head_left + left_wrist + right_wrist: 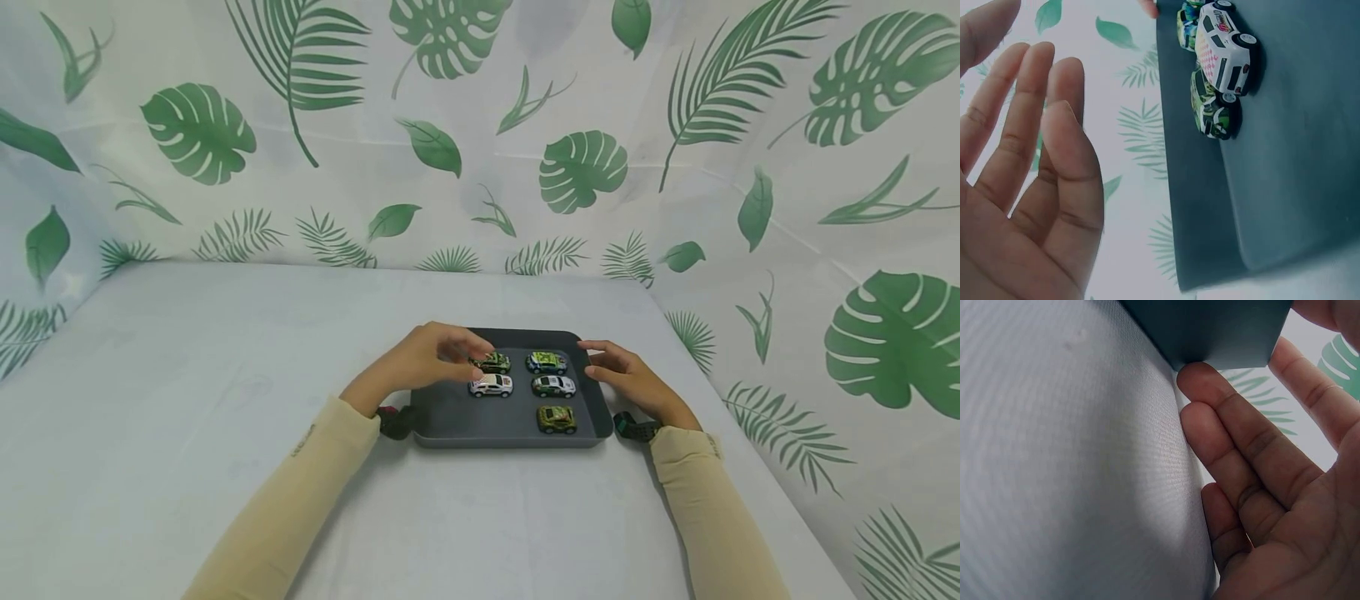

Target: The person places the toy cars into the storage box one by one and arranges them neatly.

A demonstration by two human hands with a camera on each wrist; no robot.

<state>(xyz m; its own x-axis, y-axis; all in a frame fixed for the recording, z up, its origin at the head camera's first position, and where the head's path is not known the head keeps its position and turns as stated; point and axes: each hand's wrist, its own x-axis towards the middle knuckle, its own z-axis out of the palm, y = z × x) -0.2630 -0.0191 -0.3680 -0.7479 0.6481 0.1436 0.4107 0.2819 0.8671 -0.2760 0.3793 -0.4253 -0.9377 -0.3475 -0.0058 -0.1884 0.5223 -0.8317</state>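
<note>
A dark grey tray [480,429] holds several toy cars. My left hand [423,358] hovers over its left part with nothing held; in the left wrist view its fingers [1010,147] are loosely extended. Just beyond its fingertips in the head view are a white car [491,386] and a green camouflage car [495,362]. To their right are a green-and-blue car [546,362], a white-and-dark-green car [553,386] and, nearer me, an olive camouflage car [557,419]. My right hand [633,383] rests at the tray's right side, its fairly straight fingers [1210,387] touching the wall.
The tray stands on a white-covered table [187,400]. A white curtain [480,167] with green leaf prints rises behind and on both sides. Dark wrist straps [636,427] sit on both wrists, beside the tray's front corners.
</note>
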